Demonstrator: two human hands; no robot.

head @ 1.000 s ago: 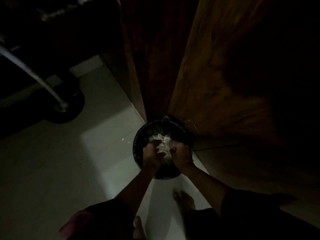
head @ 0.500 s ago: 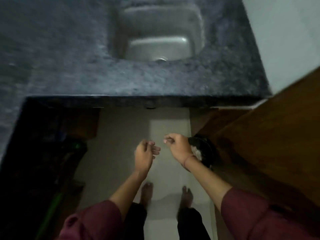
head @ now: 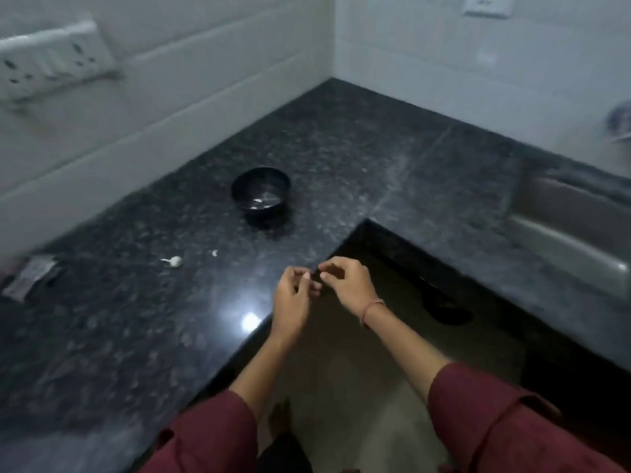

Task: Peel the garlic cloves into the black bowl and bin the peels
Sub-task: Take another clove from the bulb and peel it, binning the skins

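The black bowl (head: 261, 193) stands on the dark granite counter (head: 136, 336) near the inner corner, with a few pale bits inside. One unpeeled garlic clove (head: 174, 261) and a small white scrap (head: 214, 253) lie on the counter in front of it. My left hand (head: 293, 300) and my right hand (head: 345, 285) hover close together over the counter's edge, fingers loosely curled and fingertips almost touching. I see nothing held in either hand.
A steel sink (head: 573, 233) is set in the counter at right. A small packet (head: 29, 276) lies at far left. A socket strip (head: 51, 59) hangs on the tiled wall. Floor and my bare feet show below the counter's inner corner.
One second ago both hands were down in the black bin with the peels. The view has swung up past the sink to the counter, and the hands have risen empty.
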